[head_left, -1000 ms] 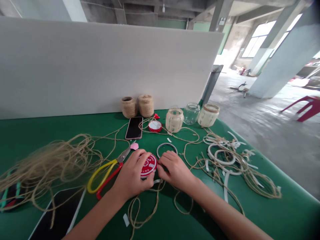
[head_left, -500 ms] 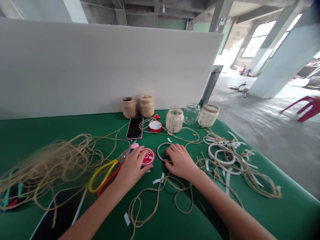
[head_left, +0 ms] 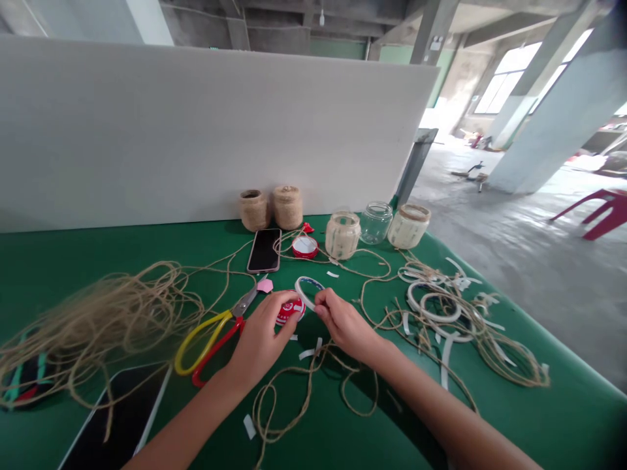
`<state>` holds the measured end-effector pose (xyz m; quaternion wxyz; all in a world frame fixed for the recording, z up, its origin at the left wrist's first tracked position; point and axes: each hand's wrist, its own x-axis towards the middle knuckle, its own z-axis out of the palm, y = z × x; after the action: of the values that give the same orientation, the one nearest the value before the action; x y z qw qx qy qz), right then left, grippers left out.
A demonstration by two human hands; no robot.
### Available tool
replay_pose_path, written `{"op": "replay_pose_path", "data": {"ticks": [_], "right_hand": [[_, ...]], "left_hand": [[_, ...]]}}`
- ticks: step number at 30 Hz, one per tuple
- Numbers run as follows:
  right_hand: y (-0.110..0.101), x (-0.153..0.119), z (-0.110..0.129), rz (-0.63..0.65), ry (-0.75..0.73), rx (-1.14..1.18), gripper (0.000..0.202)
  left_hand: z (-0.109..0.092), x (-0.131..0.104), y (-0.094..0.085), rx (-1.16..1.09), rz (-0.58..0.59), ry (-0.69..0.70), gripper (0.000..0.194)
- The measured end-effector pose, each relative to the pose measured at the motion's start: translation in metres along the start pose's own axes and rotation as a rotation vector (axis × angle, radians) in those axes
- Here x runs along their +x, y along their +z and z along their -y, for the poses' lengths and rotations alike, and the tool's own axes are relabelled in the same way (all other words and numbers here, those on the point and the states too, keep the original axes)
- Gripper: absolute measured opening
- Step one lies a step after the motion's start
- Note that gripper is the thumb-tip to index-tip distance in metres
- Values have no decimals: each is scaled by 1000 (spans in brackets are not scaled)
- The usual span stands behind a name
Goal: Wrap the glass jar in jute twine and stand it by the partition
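Observation:
My left hand (head_left: 267, 333) grips the red lid (head_left: 290, 312) with printed white marks, thumb at its near edge. My right hand (head_left: 345, 323) pinches the near right side of a white tape ring (head_left: 302, 297), which is tilted up off the table. Ring and lid are close together; whether they touch is unclear. Left of my left hand lie scissors (head_left: 211, 339) with one yellow and one red handle, and a pink piece (head_left: 265, 285) by their tips. Loose twine (head_left: 308, 385) lies in front of my hands.
Two twine-wrapped jars (head_left: 254, 211) stand by the white board (head_left: 196, 137). A phone (head_left: 264, 250), a red-rimmed lid (head_left: 304, 246) and three glass jars (head_left: 342, 235) are farther back. Tangled twine (head_left: 132, 310) lies left; tape rings (head_left: 435, 303) and more twine lie right. A tablet (head_left: 120, 411) is front left.
My right hand has closed on the tape ring and lifted it, tilting it toward the lid. My left hand has gripped the red lid, tipped it and moved it slightly right.

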<state>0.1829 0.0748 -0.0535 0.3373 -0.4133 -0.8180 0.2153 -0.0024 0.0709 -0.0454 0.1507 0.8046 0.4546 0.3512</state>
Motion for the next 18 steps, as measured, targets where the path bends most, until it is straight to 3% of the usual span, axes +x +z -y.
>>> {"op": "replay_pose_path", "data": {"ticks": [8,18], "right_hand": [[1,-3,15,94,35,222,13],[4,-5,14,119,0,280,26]], "left_hand": [[-2,-2,0,29,-122,33,14],[-3,-2,1,43,-189,91,14]]}}
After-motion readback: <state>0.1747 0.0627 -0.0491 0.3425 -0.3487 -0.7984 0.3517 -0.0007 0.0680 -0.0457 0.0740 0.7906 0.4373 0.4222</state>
